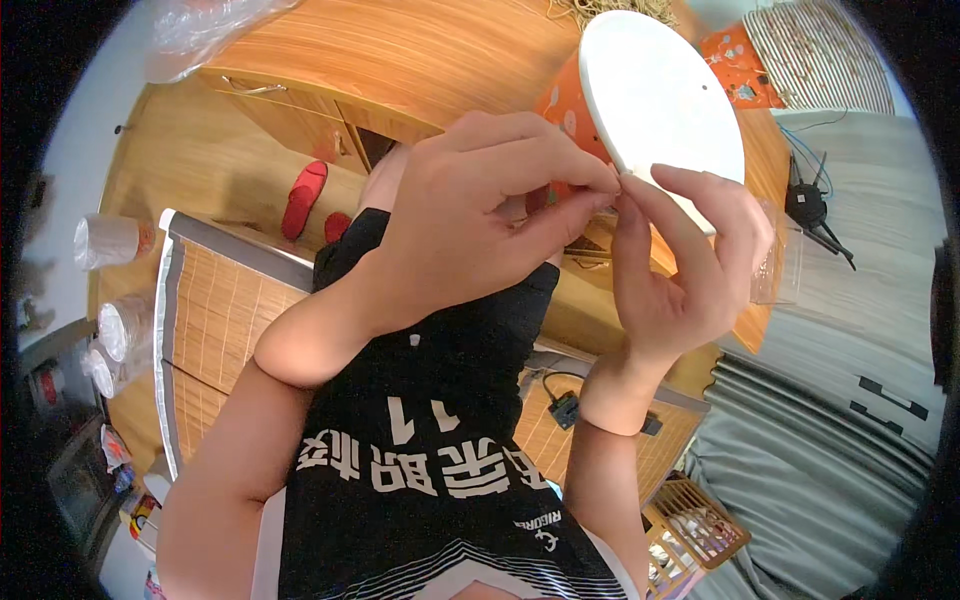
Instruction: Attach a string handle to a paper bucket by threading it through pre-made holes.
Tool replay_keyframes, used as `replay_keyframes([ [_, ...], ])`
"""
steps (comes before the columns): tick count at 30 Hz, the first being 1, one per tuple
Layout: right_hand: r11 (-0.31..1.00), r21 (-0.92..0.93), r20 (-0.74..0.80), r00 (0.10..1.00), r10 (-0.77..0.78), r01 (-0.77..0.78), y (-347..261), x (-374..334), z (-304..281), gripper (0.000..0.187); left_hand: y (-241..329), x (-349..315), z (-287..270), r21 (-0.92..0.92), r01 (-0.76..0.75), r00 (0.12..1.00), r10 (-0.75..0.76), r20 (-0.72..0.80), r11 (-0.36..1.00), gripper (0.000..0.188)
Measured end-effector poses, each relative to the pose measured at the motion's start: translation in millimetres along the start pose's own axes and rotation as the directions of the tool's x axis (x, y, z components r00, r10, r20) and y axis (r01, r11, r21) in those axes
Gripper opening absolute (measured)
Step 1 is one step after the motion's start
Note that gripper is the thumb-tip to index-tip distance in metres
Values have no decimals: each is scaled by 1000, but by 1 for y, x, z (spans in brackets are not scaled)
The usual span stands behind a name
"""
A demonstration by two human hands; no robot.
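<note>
The left hand (475, 205) and right hand (695, 265) meet at their pinched fingertips, in front of the rim of an orange tub (570, 105) with a round white top; anything between them is too small to tell. The tub stands near the right edge of the wooden tabletop (400, 60), tan cord (655, 9) behind it. Clear plastic wrapping (205, 32) lies at the tabletop's left end. Red slippers (302, 205) sit below.

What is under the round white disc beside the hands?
Below the round white disc, the side of a patterned orange tub shows. Anything inside is covered, and the left hand hides part of the tub's side.
</note>
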State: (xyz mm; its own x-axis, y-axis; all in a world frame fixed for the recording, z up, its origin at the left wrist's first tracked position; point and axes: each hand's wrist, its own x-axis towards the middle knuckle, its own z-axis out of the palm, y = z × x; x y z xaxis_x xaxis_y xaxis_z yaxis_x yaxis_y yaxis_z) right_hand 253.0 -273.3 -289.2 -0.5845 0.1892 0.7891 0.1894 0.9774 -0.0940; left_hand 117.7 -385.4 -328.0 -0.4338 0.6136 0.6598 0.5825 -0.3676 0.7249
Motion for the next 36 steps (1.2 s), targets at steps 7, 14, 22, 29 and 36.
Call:
replay_keyframes([
  [7,997,67,-10,999,41,-40,3,-3,5,26,-2,-1,0,41,-71,997,72,-21,997,17],
  [14,951,206,61,973,224,-231,-4,0,3,22,1,0,1,125,-68,993,80,-90,990,20],
  [22,865,292,319,894,314,-408,-2,12,-14,17,-4,1,14,33,-92,980,97,-175,995,21],
  [29,759,403,443,835,327,-511,9,13,-17,8,-10,3,13,189,-201,961,231,-151,961,27],
  [36,783,383,445,840,309,-491,12,15,-11,8,-10,6,11,262,-238,943,287,-169,935,27],
])
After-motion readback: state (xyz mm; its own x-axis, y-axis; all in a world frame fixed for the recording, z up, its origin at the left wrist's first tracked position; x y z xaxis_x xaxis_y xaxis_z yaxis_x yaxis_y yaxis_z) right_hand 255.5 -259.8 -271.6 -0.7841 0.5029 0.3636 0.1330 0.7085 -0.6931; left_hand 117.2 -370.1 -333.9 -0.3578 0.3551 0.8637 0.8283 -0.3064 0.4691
